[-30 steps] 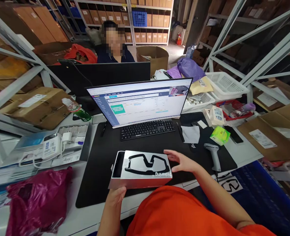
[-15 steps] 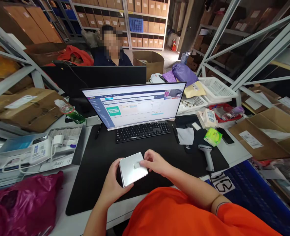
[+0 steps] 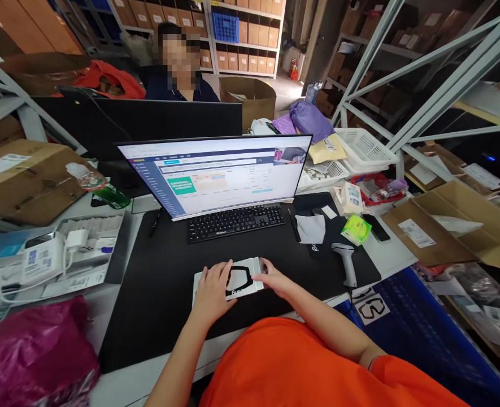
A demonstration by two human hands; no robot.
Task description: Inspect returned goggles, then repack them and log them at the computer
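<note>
A flat white box (image 3: 250, 270) with a bold black outline and dark lettering on its face is held low over the black desk mat. Across its left part lies my left hand (image 3: 212, 294), fingers over the face and thumb along the near edge. My right hand (image 3: 274, 278) grips the right end, its thumb on the face near the edge. The left half of the print is hidden under my left fingers. Beyond the box sits a black keyboard (image 3: 237, 223) below a lit monitor (image 3: 220, 175).
To the right are a barcode scanner (image 3: 346, 264), a grey cloth (image 3: 311, 228), a green packet (image 3: 356, 229) and an open carton (image 3: 423, 229). On the left lie a grey tray (image 3: 116, 249), a green bottle (image 3: 109, 193) and a magenta bag (image 3: 42, 345). Another person (image 3: 179, 62) sits behind the monitors.
The box has turned from a plain silvery face to a printed face and lies flatter. My left hand has moved from its left side onto its top; my right hand now holds the right end.
</note>
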